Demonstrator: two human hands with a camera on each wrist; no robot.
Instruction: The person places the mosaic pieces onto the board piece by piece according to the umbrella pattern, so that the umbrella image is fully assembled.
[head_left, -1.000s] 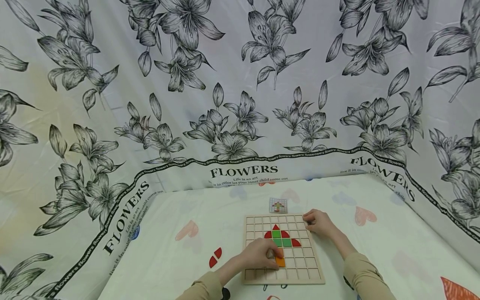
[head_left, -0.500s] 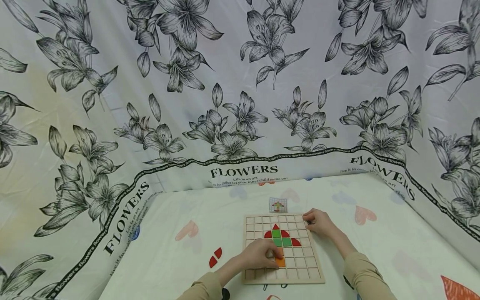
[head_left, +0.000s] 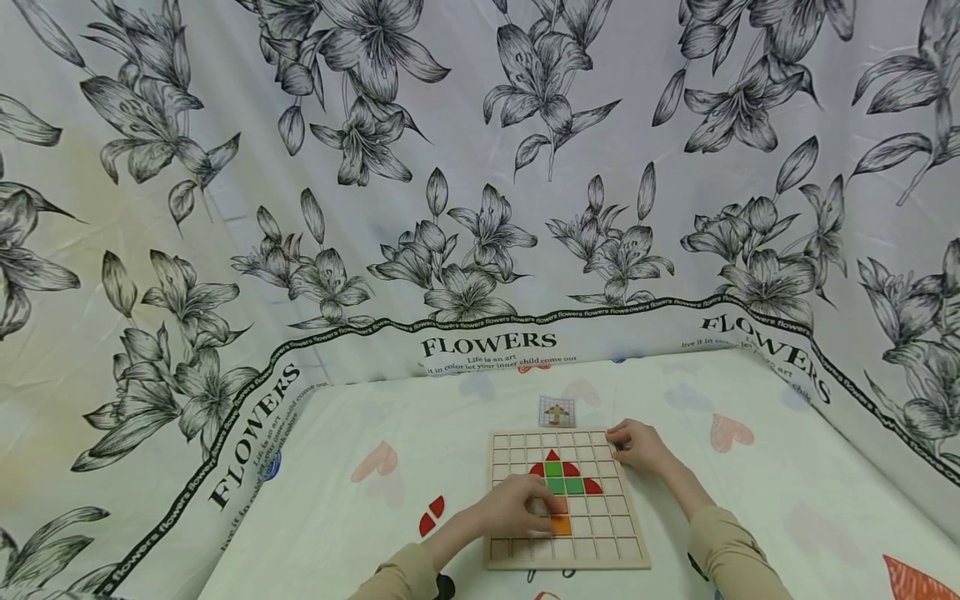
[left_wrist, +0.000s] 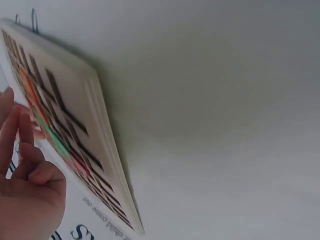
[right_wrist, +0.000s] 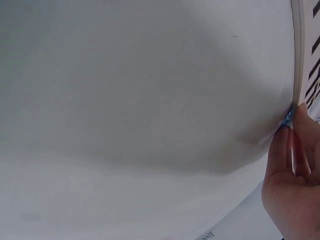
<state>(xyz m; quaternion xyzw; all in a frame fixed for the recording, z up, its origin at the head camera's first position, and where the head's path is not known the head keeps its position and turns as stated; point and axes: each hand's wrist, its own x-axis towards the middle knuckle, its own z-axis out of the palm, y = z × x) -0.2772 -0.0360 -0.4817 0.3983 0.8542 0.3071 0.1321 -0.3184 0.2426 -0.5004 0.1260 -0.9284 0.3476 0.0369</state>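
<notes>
A wooden grid board (head_left: 611,546) lies on the cloth, bearing red (head_left: 592,486), green (head_left: 573,485) and orange (head_left: 561,525) tiles in its cells. My left hand (head_left: 510,507) is over the board, fingertips right at the orange tiles and partly covering them. In the left wrist view, the left hand (left_wrist: 37,195) has its fingers bent loosely, and no tile shows between them. My right hand (head_left: 641,446) is at the board's far right corner; in the right wrist view its thumb and fingers pinch that corner of the board (right_wrist: 298,50).
A small picture card (head_left: 557,412) with a tile pattern lies just behind the board. To the left are two loose red tiles (head_left: 431,515). The pale cloth (head_left: 322,467) has printed hearts, and a flowered curtain (head_left: 480,250) rises behind it.
My left hand has shifted slightly left and up off the orange tiles, blurred by motion. The right hand stays at the board's corner.
</notes>
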